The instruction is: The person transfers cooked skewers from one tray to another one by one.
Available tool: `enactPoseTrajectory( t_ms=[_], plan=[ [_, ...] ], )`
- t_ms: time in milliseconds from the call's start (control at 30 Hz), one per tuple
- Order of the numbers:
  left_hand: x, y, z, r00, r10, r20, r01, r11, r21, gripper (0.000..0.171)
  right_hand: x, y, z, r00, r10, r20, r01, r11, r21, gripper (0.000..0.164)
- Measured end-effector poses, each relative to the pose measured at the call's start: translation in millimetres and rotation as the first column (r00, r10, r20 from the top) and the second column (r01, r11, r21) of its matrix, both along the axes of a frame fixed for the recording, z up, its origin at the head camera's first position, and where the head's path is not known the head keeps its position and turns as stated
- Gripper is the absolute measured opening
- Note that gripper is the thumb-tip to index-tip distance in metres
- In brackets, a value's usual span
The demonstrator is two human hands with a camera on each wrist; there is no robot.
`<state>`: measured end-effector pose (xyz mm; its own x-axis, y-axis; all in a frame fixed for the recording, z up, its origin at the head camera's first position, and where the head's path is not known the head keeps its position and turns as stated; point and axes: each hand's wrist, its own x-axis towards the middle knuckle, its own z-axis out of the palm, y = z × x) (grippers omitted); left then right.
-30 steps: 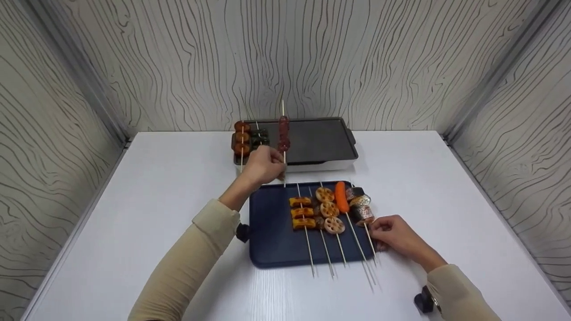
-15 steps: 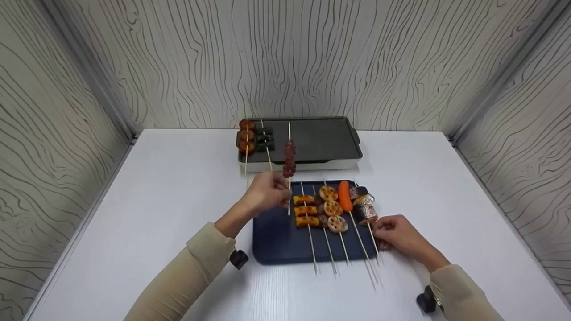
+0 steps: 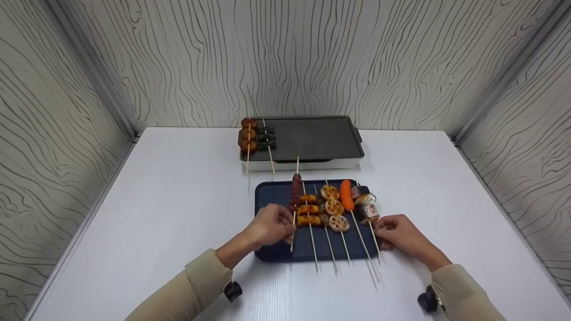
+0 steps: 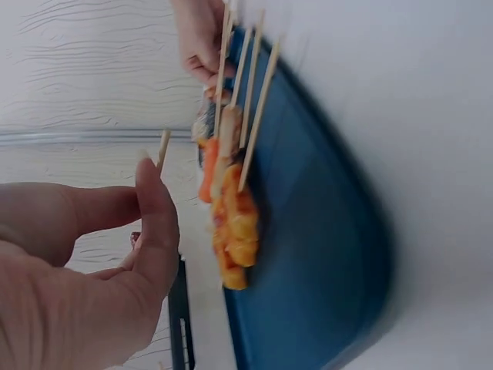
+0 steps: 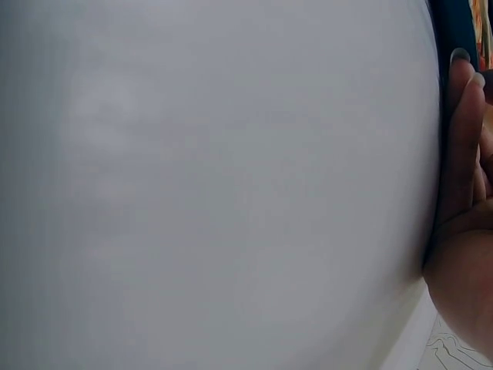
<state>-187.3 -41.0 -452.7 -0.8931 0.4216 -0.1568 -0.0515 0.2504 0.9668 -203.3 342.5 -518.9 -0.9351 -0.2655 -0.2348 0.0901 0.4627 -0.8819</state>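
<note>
In the head view my left hand pinches the bare lower stick of a dark red meat skewer. The skewer points away from me over the left part of the blue tray. On the tray lie skewers of yellow grilled pieces, dark meatballs, lotus root slices, an orange sausage and silvery-skinned fish pieces. My right hand grips the tray's right edge beside the fish skewer; its fingertips meet the rim in the right wrist view.
Behind the tray stands a flat dark griddle with a pale base. At its left lie a skewer of round brown slices and one of dark green pieces. Wood-patterned panels enclose the white table.
My left hand has brought the red meat skewer from over the griddle toward me, down over the tray's left part. The right hand has stayed at the tray's edge.
</note>
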Motion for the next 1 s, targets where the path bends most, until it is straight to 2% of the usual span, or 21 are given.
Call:
enactPoseTrajectory(
  t_ms=[267,433,600,1000],
  plan=[
    [11.3,4,-24.8,0.996,0.032,0.083,-0.03,0.999,-0.03,0.008,1.1,1,-0.7,0.999,0.022,-0.033,-0.022,1.0,-0.012,0.016],
    [15.1,5,-33.4,0.995,0.054,0.078,-0.05,0.997,-0.057,0.007,0.8,2,-1.8,0.999,0.023,-0.037,-0.023,1.0,-0.007,0.016],
    [15.2,6,-37.0,0.997,0.054,0.061,-0.05,0.996,-0.069,0.006,-0.2,3,-2.9,0.999,0.018,-0.035,-0.018,1.0,-0.001,0.017],
    [11.3,6,-32.9,0.997,0.044,0.062,-0.04,0.997,-0.068,0.012,0.2,3,-3.2,1.0,0.007,-0.02,-0.007,1.0,-0.004,0.019]
  ],
)
